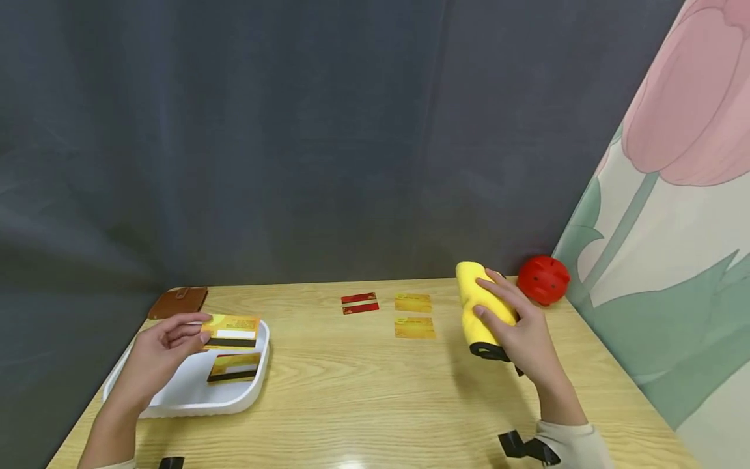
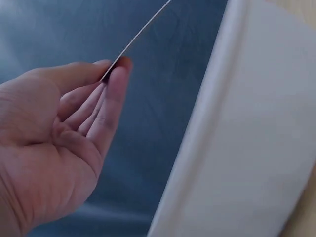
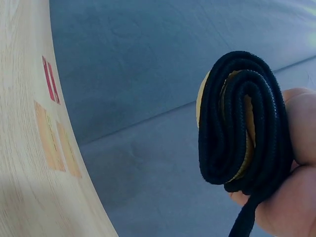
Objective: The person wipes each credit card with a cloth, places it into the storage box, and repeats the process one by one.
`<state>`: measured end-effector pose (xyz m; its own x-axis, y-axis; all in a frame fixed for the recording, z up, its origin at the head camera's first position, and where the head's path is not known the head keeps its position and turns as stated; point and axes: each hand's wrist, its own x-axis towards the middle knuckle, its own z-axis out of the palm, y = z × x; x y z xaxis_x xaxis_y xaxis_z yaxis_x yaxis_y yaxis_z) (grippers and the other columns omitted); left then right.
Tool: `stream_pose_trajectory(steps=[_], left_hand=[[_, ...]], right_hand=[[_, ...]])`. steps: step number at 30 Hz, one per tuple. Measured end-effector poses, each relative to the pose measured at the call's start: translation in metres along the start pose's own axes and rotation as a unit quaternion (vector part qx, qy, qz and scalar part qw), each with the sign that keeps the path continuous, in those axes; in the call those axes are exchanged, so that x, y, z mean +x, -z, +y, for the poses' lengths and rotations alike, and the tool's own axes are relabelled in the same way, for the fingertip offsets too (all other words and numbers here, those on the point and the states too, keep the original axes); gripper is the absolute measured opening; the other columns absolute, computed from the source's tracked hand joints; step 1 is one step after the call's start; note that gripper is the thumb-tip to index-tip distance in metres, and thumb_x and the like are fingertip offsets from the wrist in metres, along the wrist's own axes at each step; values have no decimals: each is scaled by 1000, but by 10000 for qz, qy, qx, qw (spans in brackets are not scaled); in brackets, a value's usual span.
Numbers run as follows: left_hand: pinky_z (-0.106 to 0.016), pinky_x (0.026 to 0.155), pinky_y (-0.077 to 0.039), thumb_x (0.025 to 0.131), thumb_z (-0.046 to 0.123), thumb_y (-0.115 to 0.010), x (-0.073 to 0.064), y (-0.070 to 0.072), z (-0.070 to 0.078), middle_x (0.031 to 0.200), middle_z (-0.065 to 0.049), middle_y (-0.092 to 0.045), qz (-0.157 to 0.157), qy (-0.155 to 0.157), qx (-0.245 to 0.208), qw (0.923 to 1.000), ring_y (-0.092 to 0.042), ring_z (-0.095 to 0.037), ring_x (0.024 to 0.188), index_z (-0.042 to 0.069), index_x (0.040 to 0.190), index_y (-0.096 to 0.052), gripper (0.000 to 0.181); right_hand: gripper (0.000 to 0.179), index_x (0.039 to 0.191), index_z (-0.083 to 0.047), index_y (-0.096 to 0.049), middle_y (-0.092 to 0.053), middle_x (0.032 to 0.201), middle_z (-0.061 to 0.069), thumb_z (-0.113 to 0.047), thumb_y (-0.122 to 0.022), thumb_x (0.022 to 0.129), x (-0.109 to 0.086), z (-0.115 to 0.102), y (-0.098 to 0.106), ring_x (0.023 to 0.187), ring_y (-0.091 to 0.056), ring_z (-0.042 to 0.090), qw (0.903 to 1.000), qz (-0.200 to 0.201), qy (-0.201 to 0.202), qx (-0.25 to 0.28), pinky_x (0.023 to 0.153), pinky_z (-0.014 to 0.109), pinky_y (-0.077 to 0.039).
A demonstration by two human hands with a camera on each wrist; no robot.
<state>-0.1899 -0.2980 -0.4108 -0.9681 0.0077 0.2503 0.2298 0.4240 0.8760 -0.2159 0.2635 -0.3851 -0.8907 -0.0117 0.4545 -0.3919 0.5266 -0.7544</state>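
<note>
Between thumb and fingers, my left hand point(image 1: 163, 352) pinches a yellow card point(image 1: 232, 331) with a white strip and a black stripe, held above the white tray point(image 1: 202, 409). Edge-on, that card point(image 2: 139, 33) looks like a thin line in the left wrist view. Another yellow card point(image 1: 234, 368) with a black stripe lies inside the tray. On the other side, my right hand point(image 1: 521, 329) grips a rolled yellow cloth point(image 1: 477, 303) with black edging, raised over the table. The right wrist view shows the roll's dark end point(image 3: 242, 123) and a hanging black strap point(image 3: 244, 217).
A red card point(image 1: 360, 303) and two yellow cards, one behind point(image 1: 413, 302) the other point(image 1: 415, 327), lie at the table's back middle. A red piggy bank point(image 1: 543, 280) stands back right, a brown wallet point(image 1: 178, 303) back left. A dark curtain point(image 1: 351, 143) hangs behind the table point(image 1: 328, 391).
</note>
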Motion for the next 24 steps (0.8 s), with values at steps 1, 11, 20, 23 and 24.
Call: stream_pose_trajectory(steps=[1, 11, 20, 23, 24], left_hand=[[-21, 77, -62, 99, 9, -69, 0, 3, -4, 100, 18, -74, -129, 14, 20, 9999, -73, 1, 89, -7, 130, -61, 36], [-33, 79, -65, 99, 10, -68, 4, 4, -28, 106, -10, -75, -903, 667, 227, 9934, -74, -4, 88, -9, 134, -59, 40], [-28, 73, -62, 96, 11, -73, 6, -11, -34, 103, -18, -76, -1204, 675, 667, 9882, -74, -7, 82, -4, 129, -63, 37], [-27, 73, -62, 96, 9, -73, 6, -13, -34, 103, -17, -76, -1244, 671, 745, 9872, -74, -8, 82, -3, 128, -63, 36], [-27, 73, -62, 96, 9, -73, 6, -13, -34, 103, -17, -76, -1237, 701, 755, 9870, -74, -7, 82, -2, 129, -63, 36]], right_hand=[[46, 139, -22, -66, -51, 158, 0, -17, -76, 95, 0, 0, 0, 134, -42, -12, 10000, 11, -1, 2, 85, 7, -46], [47, 140, -21, -66, -51, 158, 1, -15, -76, 95, 0, 0, 0, 131, -44, -11, 10000, -71, 26, 50, 83, 8, -48], [46, 139, -19, -67, -51, 158, 2, -13, -76, 95, 0, 1, -1, 134, -43, -11, 9998, -103, 115, 86, 85, 8, -46], [46, 138, -19, -67, -52, 158, 3, -12, -76, 94, 0, 2, -2, 134, -44, -12, 9997, -120, 168, 137, 85, 7, -46], [46, 138, -19, -67, -52, 158, 3, -12, -76, 94, 0, 2, -2, 135, -44, -12, 9996, -128, 184, 142, 86, 7, -46]])
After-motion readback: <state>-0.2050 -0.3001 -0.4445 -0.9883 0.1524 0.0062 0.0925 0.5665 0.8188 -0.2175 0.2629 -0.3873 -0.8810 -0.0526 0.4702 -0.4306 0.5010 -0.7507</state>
